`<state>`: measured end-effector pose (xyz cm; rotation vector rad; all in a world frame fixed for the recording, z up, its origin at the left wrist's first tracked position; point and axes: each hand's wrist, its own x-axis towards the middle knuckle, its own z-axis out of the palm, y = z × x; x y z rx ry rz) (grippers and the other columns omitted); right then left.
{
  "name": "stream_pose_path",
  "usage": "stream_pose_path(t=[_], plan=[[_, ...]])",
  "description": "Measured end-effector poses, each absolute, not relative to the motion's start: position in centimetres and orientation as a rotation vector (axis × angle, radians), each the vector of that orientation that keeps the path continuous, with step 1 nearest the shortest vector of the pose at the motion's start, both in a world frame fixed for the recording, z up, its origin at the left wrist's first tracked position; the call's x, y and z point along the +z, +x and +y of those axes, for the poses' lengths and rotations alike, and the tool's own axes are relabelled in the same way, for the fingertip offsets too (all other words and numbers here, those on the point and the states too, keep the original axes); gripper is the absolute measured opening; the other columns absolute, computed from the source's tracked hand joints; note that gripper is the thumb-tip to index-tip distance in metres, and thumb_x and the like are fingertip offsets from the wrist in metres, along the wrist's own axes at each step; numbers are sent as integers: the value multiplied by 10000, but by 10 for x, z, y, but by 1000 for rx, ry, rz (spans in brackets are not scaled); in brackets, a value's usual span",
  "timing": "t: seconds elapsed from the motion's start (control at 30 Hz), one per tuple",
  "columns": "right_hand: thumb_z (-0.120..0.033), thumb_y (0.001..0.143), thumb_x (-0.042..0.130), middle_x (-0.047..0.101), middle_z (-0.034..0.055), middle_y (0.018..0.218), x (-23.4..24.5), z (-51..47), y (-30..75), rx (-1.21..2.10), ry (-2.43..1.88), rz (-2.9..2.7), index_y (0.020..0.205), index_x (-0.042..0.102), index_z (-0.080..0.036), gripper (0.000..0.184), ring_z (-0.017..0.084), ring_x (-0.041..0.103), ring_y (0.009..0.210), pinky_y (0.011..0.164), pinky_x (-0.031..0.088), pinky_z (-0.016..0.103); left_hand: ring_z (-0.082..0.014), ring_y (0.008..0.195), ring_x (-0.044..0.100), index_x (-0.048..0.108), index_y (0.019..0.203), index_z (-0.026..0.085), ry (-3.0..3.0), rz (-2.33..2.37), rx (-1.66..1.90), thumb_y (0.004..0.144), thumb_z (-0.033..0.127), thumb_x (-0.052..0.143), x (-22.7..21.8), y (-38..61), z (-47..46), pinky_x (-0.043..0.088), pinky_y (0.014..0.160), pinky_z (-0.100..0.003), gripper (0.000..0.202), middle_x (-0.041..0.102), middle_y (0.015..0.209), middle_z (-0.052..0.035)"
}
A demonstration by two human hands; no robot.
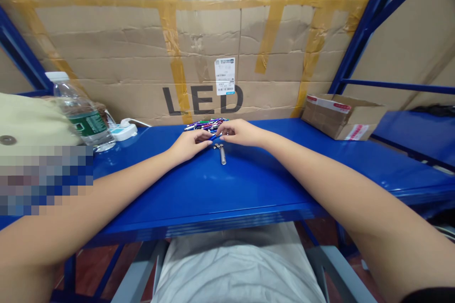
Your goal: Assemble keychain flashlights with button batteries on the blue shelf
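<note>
Both my hands meet at the middle of the blue shelf top. My left hand and my right hand pinch the two ends of a small blue pen-like tube between their fingertips. Just behind them lies a pile of several coloured tubes, blue, purple and green. A silver metal tube lies on the shelf in front of my hands, with a few small silver parts beside it.
A large taped cardboard box marked LED forms the back wall. A water bottle and a white power strip stand at the left by a beige cloth bag. A small cardboard box sits at the right. Blue rack posts frame the sides.
</note>
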<state>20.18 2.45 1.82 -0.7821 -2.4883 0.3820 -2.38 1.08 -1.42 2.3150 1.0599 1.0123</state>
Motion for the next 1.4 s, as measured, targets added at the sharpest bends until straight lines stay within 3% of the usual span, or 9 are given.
stream_pose_path(t=[0.2, 0.4, 0.6, 0.73, 0.93, 1.03, 1.17, 1.4], plan=[[-215, 830, 565, 664, 29, 862, 19, 23, 201, 368, -781, -2503, 956, 659, -172, 163, 144, 568, 759, 687, 406, 257, -223, 908, 692, 674, 1010, 165, 2291, 1120, 1041, 787, 356, 633, -14, -25, 12, 548, 863, -388, 296, 737, 999, -65], [-282, 782, 646, 654, 38, 839, 14, 27, 196, 388, -873, -2287, 1096, 640, -147, 342, 144, 547, 719, 652, 405, 261, -231, 950, 674, 678, 1010, 165, 2296, 1132, 1116, 789, 359, 632, -15, -25, 15, 536, 860, -382, 298, 725, 1040, -74], [-290, 814, 609, 653, 31, 800, 13, 29, 191, 446, -820, -2285, 909, 688, -153, 184, 144, 551, 726, 647, 387, 271, -222, 934, 662, 692, 1015, 192, 2448, 1164, 1069, 824, 371, 596, -7, -21, 9, 518, 838, -345, 278, 726, 1032, -53], [-278, 809, 621, 652, 44, 784, 18, 31, 198, 370, -935, -2218, 894, 688, -151, 166, 155, 560, 735, 655, 403, 286, -221, 950, 648, 691, 1018, 202, 2505, 1348, 1148, 864, 355, 546, -1, -35, 14, 490, 892, -355, 261, 718, 1051, -56], [-320, 821, 628, 660, 53, 755, 25, 35, 214, 282, -1085, -2178, 879, 690, -156, 184, 165, 565, 710, 646, 429, 306, -294, 1005, 612, 709, 1009, 200, 2722, 1596, 869, 817, 411, 584, -8, -65, 37, 449, 919, -422, 311, 699, 1047, -103], [-307, 832, 622, 672, 65, 773, 26, 35, 216, 276, -1109, -2188, 882, 691, -155, 175, 175, 581, 731, 661, 437, 315, -277, 1011, 607, 703, 1041, 220, 2774, 1563, 761, 819, 412, 578, -14, -68, 44, 441, 925, -404, 319, 691, 1061, -90], [-286, 827, 626, 700, 70, 838, 25, 33, 214, 312, -1099, -2228, 874, 693, -163, 147, 181, 608, 771, 689, 449, 312, -247, 942, 623, 716, 933, 211, 2773, 1514, 685, 843, 376, 541, -15, -64, 45, 458, 868, -365, 257, 709, 986, -70], [-257, 821, 622, 718, 53, 881, 27, 30, 216, 250, -1123, -2311, 881, 702, -177, 128, 180, 633, 810, 751, 474, 310, -210, 896, 632, 704, 933, 198, 2702, 1332, 740, 842, 419, 554, -7, -48, 26, 481, 802, -318, 283, 718, 980, -48]])
